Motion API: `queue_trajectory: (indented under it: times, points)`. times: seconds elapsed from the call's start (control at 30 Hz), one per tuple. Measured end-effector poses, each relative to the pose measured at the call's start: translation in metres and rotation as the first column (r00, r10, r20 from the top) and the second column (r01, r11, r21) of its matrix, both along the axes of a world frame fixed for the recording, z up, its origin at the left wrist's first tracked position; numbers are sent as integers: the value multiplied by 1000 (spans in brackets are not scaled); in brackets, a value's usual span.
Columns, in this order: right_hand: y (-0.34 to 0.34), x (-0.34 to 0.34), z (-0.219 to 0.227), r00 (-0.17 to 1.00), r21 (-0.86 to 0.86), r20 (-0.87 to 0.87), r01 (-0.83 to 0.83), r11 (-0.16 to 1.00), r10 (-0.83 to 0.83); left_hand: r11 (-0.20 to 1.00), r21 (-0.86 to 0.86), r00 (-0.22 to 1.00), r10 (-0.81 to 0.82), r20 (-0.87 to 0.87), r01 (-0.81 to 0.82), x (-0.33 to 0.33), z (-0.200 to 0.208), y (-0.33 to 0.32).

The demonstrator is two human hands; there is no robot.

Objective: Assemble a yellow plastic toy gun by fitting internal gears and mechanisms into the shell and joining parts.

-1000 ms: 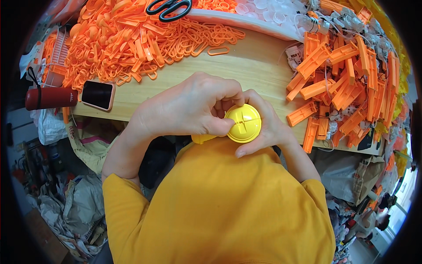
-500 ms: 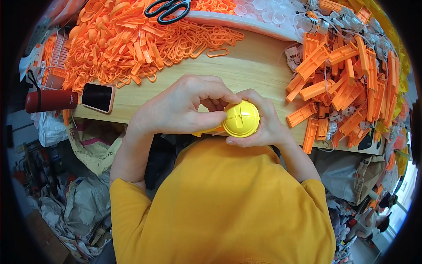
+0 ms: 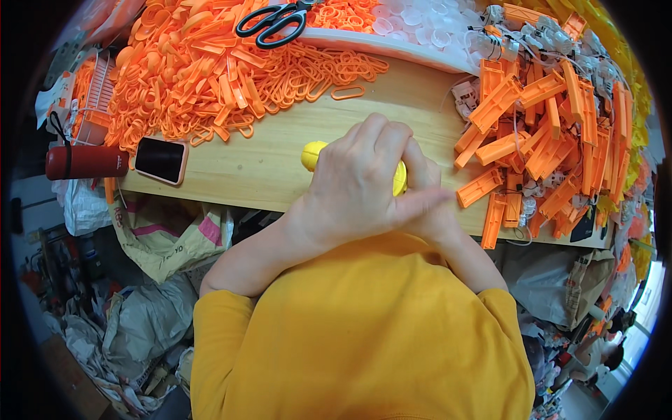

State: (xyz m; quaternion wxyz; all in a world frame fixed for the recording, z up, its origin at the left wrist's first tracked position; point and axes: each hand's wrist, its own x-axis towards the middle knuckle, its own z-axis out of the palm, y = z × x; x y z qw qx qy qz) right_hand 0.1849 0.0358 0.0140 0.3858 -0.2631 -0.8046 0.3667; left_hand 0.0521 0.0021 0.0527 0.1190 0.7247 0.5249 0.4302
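Both my hands close around a yellow round plastic piece, just off the near edge of the wooden table. My left hand lies across the top of it, back upward, fingers curled over and thumb stretched to the right. From the right, my right hand grips the same piece; the left hand partly covers it. A rounded yellow end pokes out to the left of my left hand; whether it joins the round piece is hidden.
Orange loops and small parts heap at the far left, with scissors on top. A phone and red flask lie at left. Orange housings with wires pile at right. A white tray holds clear cups.
My left hand has swung over the yellow round piece and now covers most of its domed face. The rounded yellow end has come into sight farther up on the left.
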Motion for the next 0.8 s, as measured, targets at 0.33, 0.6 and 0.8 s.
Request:
queue_trajectory:
  times: [0.33, 0.6, 0.8]
  points:
    - [8, -3, 20, 998, 209, -50, 51, 977, -41, 974, 228, 999, -28, 41, 18, -11, 15, 13]
    - [2, -1, 7, 991, 199, -129, 72, 977, -47, 965, -263, 723, 169, 669, 18, -52, -13, 12]
    - [15, -12, 7, 986, -129, -110, 113, 985, -127, 958, -244, 719, 276, 638, -151, -50, -16, 40]
